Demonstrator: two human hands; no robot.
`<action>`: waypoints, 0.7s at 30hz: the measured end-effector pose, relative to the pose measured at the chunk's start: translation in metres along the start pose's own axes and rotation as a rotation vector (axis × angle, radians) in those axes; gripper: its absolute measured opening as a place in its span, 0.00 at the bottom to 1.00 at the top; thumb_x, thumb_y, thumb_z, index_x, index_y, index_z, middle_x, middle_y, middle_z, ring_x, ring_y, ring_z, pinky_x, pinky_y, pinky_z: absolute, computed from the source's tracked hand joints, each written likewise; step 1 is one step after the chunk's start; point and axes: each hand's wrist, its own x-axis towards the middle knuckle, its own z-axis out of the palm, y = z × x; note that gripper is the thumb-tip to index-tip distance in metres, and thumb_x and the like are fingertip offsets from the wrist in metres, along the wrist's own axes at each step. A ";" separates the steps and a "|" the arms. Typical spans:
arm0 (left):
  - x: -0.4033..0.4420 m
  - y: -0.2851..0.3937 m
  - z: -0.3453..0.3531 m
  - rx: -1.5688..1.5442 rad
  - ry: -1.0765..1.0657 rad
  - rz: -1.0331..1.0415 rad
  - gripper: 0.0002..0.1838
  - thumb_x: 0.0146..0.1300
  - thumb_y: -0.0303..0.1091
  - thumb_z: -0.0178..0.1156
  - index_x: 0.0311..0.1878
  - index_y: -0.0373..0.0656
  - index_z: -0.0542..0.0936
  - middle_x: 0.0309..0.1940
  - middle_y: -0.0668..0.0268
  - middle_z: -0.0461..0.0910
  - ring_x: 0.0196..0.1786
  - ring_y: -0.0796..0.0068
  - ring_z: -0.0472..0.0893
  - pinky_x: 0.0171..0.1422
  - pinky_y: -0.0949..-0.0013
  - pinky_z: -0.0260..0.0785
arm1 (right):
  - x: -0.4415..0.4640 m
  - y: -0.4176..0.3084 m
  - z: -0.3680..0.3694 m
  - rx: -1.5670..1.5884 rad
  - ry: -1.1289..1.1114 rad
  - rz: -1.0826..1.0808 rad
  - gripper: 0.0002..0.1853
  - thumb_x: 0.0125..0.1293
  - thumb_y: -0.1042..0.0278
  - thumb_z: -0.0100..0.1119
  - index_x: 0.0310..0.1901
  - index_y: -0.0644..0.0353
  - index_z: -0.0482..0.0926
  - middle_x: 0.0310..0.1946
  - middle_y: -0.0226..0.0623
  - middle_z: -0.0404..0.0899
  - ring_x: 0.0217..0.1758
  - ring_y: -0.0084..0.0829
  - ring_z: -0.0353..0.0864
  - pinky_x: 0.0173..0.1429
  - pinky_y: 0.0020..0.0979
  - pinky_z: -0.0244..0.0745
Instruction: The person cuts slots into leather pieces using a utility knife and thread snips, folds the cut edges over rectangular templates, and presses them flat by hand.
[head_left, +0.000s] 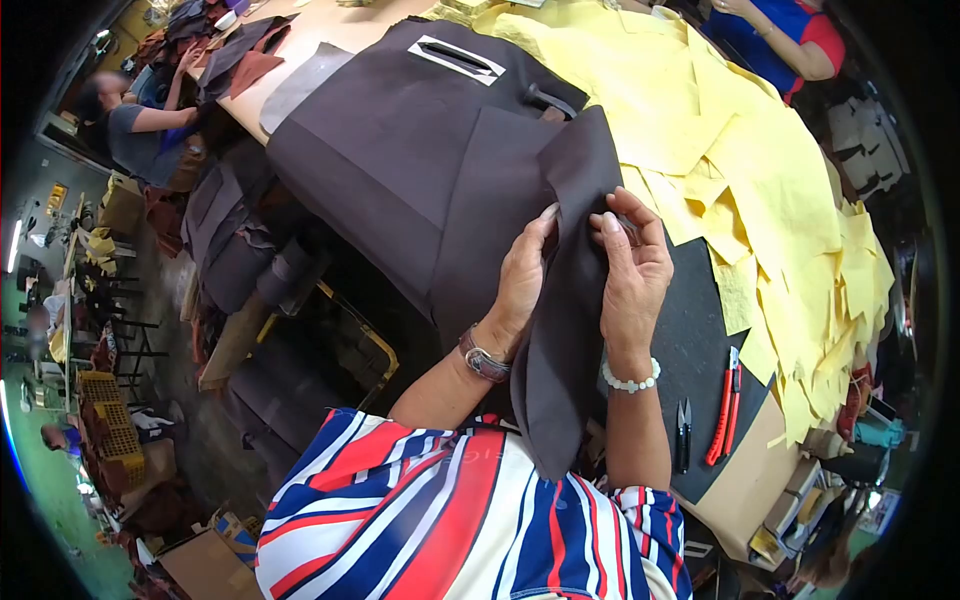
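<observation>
A large dark brown sheet, leather or a similar material (570, 330), drapes over the table edge toward my body, its near part folded up and hanging in front of my shirt. My left hand (520, 275), with a watch on the wrist, is closed on the fold at its left side. My right hand (635, 270), with a white bead bracelet on the wrist, pinches the sheet's right edge between thumb and fingers. Under it, more dark brown sheet (370, 130) covers the table. A white rectangular piece with a dark slot (456, 60) lies on top.
Yellow sheets (740, 190) pile up along the right. A red utility knife (724, 405) and small black snips (683, 435) rest on a black mat (665, 360). A dark curved tool (550, 103) lies beyond my hands. Other people work at far left (145, 130) and far right (775, 40).
</observation>
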 end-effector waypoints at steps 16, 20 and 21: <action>-0.001 -0.007 -0.008 -0.006 -0.026 0.066 0.21 0.69 0.40 0.49 0.54 0.32 0.74 0.51 0.63 0.76 0.54 0.80 0.73 0.63 0.75 0.62 | -0.001 0.000 0.001 0.016 0.000 0.019 0.16 0.65 0.79 0.53 0.54 0.71 0.70 0.45 0.39 0.76 0.47 0.22 0.76 0.53 0.23 0.74; 0.001 -0.010 -0.015 0.110 0.043 0.061 0.20 0.69 0.38 0.50 0.56 0.32 0.73 0.53 0.62 0.74 0.55 0.80 0.72 0.65 0.74 0.60 | -0.001 0.001 0.000 0.023 0.003 0.012 0.15 0.65 0.79 0.53 0.53 0.71 0.70 0.45 0.39 0.76 0.47 0.22 0.76 0.53 0.23 0.74; 0.001 -0.011 -0.016 0.097 0.073 0.048 0.20 0.69 0.38 0.49 0.56 0.32 0.73 0.53 0.62 0.74 0.56 0.79 0.71 0.65 0.74 0.59 | -0.001 0.001 0.000 0.024 0.001 0.014 0.15 0.65 0.79 0.53 0.53 0.71 0.70 0.45 0.40 0.76 0.47 0.22 0.76 0.53 0.23 0.74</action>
